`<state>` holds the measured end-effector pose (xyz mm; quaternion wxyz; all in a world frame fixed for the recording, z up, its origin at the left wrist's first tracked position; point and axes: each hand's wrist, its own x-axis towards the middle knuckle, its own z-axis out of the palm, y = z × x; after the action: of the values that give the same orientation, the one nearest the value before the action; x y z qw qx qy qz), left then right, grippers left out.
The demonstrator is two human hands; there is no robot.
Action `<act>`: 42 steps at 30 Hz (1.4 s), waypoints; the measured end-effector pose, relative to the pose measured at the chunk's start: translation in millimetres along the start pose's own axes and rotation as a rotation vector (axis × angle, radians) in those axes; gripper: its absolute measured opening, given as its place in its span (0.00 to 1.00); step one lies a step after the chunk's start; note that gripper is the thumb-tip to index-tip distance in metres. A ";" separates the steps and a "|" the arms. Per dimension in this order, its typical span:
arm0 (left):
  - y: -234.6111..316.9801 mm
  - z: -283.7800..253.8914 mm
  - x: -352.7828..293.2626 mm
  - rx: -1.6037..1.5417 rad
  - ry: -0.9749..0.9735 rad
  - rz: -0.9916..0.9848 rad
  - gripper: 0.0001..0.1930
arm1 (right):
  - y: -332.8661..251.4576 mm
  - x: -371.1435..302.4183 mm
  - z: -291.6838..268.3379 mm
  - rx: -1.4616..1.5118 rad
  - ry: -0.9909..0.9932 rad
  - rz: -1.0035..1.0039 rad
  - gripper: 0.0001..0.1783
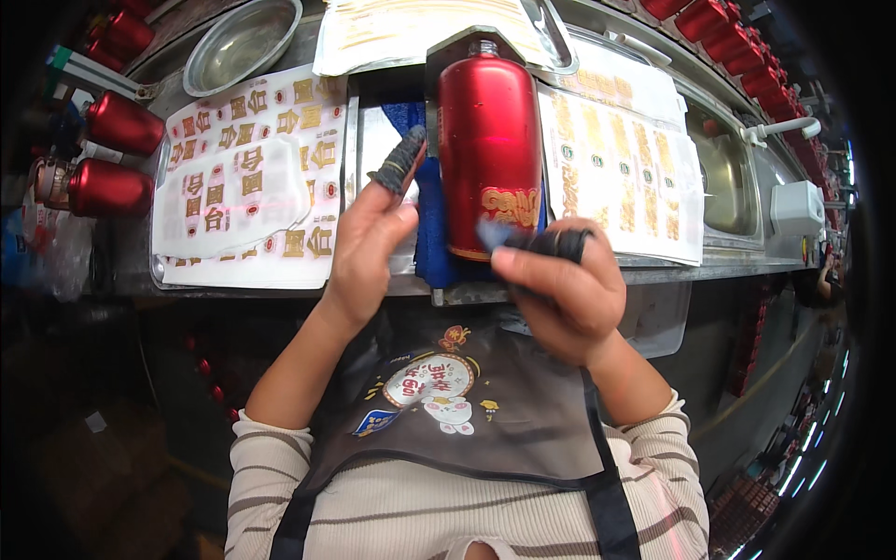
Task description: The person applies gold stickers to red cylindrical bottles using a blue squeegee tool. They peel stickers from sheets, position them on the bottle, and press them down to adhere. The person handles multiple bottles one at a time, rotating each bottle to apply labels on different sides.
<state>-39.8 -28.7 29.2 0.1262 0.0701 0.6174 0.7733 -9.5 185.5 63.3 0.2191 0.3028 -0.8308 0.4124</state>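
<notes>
While two side bottles [110, 189], also red, are lying at the far left, the dark rim of the view is making the things around them hard to recognise. Next to them, white left sheets [317, 266] are carrying large gold characters and small red ovals; a smaller piece is covering some of these. A metal bowl [243, 47] is standing beyond, its far edge cut off.

To the right, the left hand [369, 233] is holding nothing that I can see: its thumb and taped forefinger are standing apart, just beside the bottle, and its other fingers are mostly hiding. Blue cloth [429, 210] is showing underneath. Nearer, a dark apron [523, 429] is bearing a cartoon rabbit and printed writing.

In the middle, the red bottle [490, 140] is lying on the cloth, its neck pointing far. A gold label [511, 205] is showing near its base, partly covered.

The right hand [569, 289] is curling at this base. Its dark-covered fingers and a bluish tip are blurring, so I cannot tell whether it is pinching something. Farther right, the right sheets [621, 173] are showing gold writing in columns, beside a metal sink [723, 177].
</notes>
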 end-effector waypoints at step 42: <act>2.8 37.5 18.5 -0.009 0.182 -0.031 0.25 | 38.8 -4.4 8.7 0.630 0.029 0.956 0.19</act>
<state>-47.9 11.1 39.6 0.0818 -0.0106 0.6238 0.7772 -33.9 198.3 34.2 -0.0814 -0.0617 -0.7094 0.6973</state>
